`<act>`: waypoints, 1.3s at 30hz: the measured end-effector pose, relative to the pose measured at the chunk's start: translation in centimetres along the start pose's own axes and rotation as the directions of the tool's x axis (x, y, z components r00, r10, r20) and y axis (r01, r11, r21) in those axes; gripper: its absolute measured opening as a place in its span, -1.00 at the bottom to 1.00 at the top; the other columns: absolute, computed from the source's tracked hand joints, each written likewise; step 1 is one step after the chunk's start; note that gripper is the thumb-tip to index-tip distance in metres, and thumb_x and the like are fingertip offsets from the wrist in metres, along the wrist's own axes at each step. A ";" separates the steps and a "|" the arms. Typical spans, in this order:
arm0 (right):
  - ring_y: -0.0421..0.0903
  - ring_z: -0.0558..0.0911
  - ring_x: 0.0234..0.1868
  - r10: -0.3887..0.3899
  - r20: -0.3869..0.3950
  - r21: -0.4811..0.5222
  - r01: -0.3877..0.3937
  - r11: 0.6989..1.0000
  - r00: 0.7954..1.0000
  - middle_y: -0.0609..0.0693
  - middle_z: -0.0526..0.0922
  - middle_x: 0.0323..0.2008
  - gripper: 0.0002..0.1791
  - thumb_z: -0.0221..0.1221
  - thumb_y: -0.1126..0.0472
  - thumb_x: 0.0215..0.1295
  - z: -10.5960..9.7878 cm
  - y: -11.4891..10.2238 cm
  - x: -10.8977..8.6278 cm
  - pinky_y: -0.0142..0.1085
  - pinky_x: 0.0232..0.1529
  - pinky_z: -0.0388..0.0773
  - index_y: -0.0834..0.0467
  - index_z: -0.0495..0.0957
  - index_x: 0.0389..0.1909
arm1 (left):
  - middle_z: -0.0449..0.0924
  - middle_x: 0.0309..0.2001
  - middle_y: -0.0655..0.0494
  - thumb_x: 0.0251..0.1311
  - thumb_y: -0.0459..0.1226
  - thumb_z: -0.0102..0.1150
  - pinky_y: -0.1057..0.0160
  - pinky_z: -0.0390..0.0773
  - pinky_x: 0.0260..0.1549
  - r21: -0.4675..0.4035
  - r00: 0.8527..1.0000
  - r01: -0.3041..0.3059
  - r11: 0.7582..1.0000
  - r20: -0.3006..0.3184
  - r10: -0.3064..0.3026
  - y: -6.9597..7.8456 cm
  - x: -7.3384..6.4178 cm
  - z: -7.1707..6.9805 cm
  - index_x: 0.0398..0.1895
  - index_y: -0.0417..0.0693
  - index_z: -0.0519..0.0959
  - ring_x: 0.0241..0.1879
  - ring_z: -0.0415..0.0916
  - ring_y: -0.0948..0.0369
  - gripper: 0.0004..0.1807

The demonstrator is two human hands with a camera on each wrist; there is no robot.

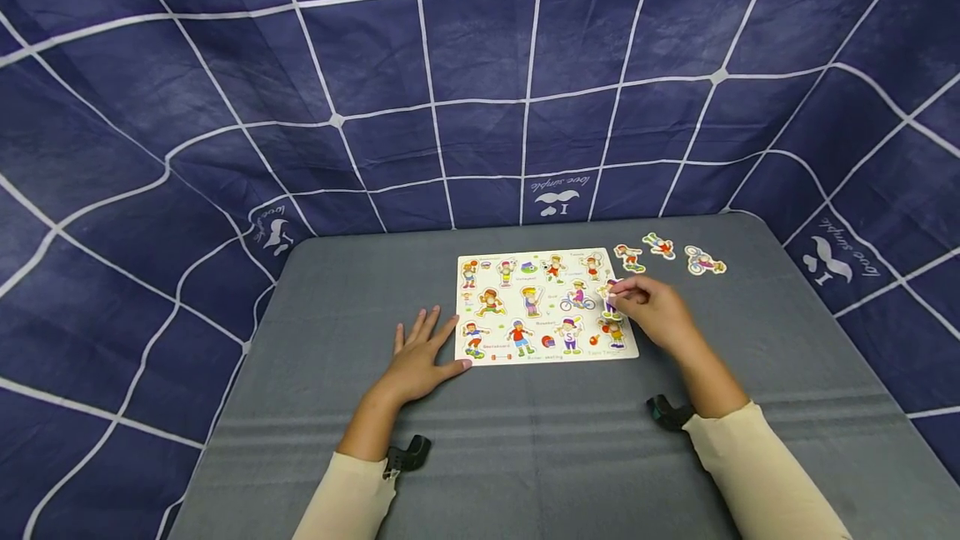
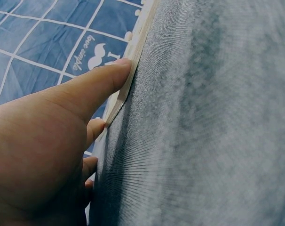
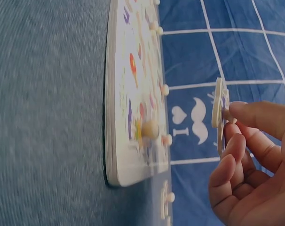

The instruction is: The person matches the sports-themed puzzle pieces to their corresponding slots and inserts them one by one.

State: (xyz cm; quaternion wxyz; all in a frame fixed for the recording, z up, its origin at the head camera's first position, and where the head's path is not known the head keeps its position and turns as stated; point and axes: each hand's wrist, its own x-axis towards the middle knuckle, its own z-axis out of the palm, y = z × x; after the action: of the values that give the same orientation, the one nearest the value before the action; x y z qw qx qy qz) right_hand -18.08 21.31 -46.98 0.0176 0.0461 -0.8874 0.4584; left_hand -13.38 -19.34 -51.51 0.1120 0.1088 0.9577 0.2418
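Note:
A cream wooden peg-puzzle board [image 1: 555, 361], printed with children playing sports, lies on the grey table. My left hand [image 1: 420, 365] rests with spread fingers at the board's left side. Its thumb [image 2: 116, 73] touches the near edge, around the lower left corner. Over the board's right side my right hand [image 1: 662, 315] pinches a figure-shaped puzzle piece [image 3: 219, 106] between thumb and fingers at its knob. In the right wrist view this piece is held apart from the board, its flat back turned toward it. Seated near the lower right corner is a piece with a round wooden knob [image 3: 150, 129].
Beyond the board's right edge lie three loose pieces: a figure in red [image 1: 628, 258], another figure [image 1: 659, 246] and a wheeled one [image 1: 705, 261]. A navy cloth with white grid lines [image 1: 480, 140] hangs behind the grey tabletop [image 1: 360, 273].

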 end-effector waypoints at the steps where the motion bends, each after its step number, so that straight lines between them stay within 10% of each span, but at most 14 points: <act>1: -0.31 0.51 -0.49 0.000 0.004 -0.002 0.000 1.000 1.000 -0.08 0.64 -0.47 -0.82 0.33 0.22 0.30 0.2 -0.1 0.0 -0.41 -0.46 0.45 0.22 0.69 -0.15 | -0.26 0.67 0.04 0.22 0.36 0.14 -0.32 -0.53 0.50 0.000 1.000 0.000 1.000 -0.001 0.000 0.0 0.0 0.0 0.63 0.32 0.05 0.66 -0.42 -0.02 -0.02; 22: -0.29 0.52 -0.49 -0.057 0.207 0.030 0.051 0.998 0.977 0.07 0.67 -0.41 -0.89 0.31 0.37 0.23 3.8 -1.7 -0.8 -0.44 -0.42 0.50 0.29 0.66 -0.23 | -0.26 0.67 0.02 0.23 0.33 0.16 -0.33 -0.53 0.50 -0.009 1.000 0.003 1.000 0.008 -0.002 0.4 -0.1 -0.3 0.63 0.30 0.03 0.66 -0.43 -0.04 -0.02; 39: -0.29 0.47 -0.50 -0.085 0.227 -0.015 0.091 0.996 0.970 0.01 0.65 -0.45 -0.94 0.32 0.37 0.18 5.9 -1.5 -0.6 -0.45 -0.42 0.44 0.23 0.66 -0.33 | -0.25 0.67 0.02 0.22 0.35 0.15 -0.34 -0.52 0.50 -0.001 1.000 0.009 1.000 0.007 -0.009 0.2 0.1 -0.2 0.63 0.30 0.05 0.66 -0.43 -0.06 -0.02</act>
State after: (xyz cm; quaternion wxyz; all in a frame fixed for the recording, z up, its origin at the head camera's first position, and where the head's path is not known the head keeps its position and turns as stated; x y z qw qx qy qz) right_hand -17.24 15.74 -49.24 -0.0628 0.1370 -0.8863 0.4378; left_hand -13.48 -19.25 -51.24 0.1163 0.1054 0.9576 0.2415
